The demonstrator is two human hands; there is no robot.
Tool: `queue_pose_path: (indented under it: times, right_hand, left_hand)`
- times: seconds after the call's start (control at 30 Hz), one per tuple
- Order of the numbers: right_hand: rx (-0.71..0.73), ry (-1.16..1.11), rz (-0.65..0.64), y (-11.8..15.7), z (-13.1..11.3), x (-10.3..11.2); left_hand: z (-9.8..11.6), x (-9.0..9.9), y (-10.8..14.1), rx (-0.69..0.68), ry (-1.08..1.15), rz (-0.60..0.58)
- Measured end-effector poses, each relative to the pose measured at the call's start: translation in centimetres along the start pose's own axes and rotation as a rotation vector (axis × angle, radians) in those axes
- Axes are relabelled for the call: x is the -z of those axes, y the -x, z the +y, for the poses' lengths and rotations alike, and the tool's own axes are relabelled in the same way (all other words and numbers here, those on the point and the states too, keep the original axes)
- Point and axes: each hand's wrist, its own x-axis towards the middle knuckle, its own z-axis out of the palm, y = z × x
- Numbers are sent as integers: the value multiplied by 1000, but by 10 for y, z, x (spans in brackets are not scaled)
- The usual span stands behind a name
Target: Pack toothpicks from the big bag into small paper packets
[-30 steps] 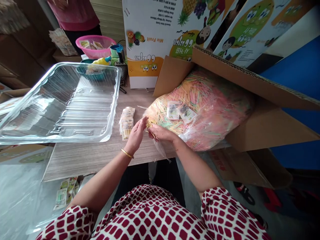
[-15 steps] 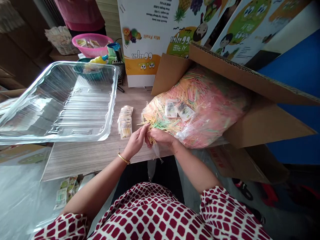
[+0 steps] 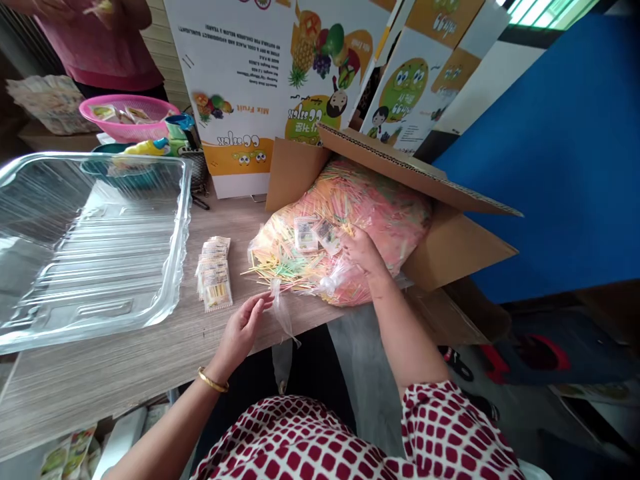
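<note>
Your right hand [image 3: 361, 250] curls by the right-hand packet [image 3: 327, 239] atop the stick bag [image 3: 385, 200]; can't tell if it grips. Left hand [image 3: 240, 327] loosely spread, seemingly empty, near the plastic flap [image 3: 281, 313]. Tugging that could spill loose sticks [image 3: 270, 268] onto the worktop [image 3: 125, 373].

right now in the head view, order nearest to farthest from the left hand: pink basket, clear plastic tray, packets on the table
From the left hand:
1. Packets, on the table, just beyond and left.
2. Clear plastic tray, farther left, past the packets.
3. Pink basket, beyond the tray's far rim.
</note>
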Motion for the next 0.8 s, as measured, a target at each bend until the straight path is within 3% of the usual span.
queue_pose_path:
  times: [0.07,0.13,0.23,0.33,0.5,0.8]
  right_hand:
    - [32,176,43,-8,5,-1]
    - [48,426,31,-9,7,-19]
    - [56,862,-60,-2,6,-55]
    - [51,1122,-171,3,4,-77]
    - [93,1207,-183,2,8,-75]
    - [55,1053,-188,3,10,-49]
  left_hand:
    - [-1,-3,4,4,-27,15]
    - [-2,-7,6,-6,-49,24]
    - [-1,-11,9,-25,-94,34]
    - [-1,-10,13,-58,-162,32]
    - [-3,-2,17,-38,-215,27]
    - [11,-3,11,-61,-87,138]
